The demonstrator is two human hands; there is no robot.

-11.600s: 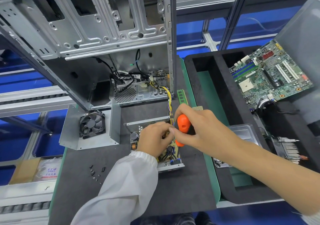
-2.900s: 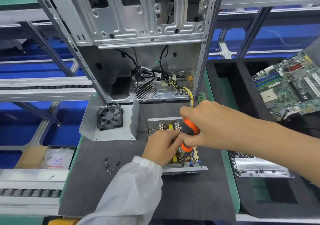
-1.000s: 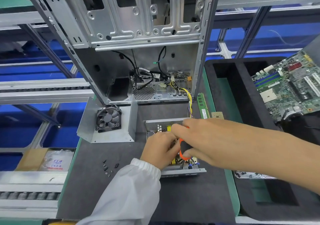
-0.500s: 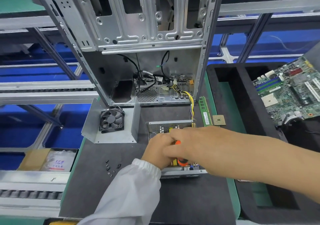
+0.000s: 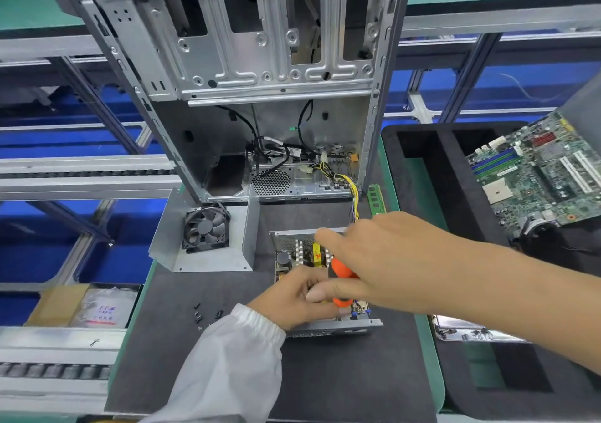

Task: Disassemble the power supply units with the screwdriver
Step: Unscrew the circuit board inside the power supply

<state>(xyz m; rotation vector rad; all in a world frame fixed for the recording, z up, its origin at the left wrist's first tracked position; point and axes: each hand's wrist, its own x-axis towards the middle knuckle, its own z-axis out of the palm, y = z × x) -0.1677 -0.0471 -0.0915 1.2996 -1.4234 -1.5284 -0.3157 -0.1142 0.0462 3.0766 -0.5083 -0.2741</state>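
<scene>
Gripping the screwdriver [image 5: 341,279], both hands (left [image 5: 292,299], right [image 5: 383,260]) over the power supply unit [image 5: 328,325]

2 hands [image 5: 383,260], 1 screwdriver [image 5: 341,273], 1 open PSU [image 5: 325,325], 1 case [image 5: 260,65], 1 fan [image 5: 206,227], 1 motherboard [image 5: 536,172], 1 RAM stick [image 5: 375,200], several loose screws [image 5: 208,315].

- A right hand [image 5: 383,260] holds an orange-handled screwdriver [image 5: 341,279] over an opened power supply unit [image 5: 292,253] on a dark mat [image 5: 341,374].
- The left hand [image 5: 292,299], in a white sleeve [image 5: 227,364], grips the unit's near edge.
- A stripped computer case [image 5: 260,65] stands behind, a fan bracket [image 5: 205,227] beside it.
</scene>
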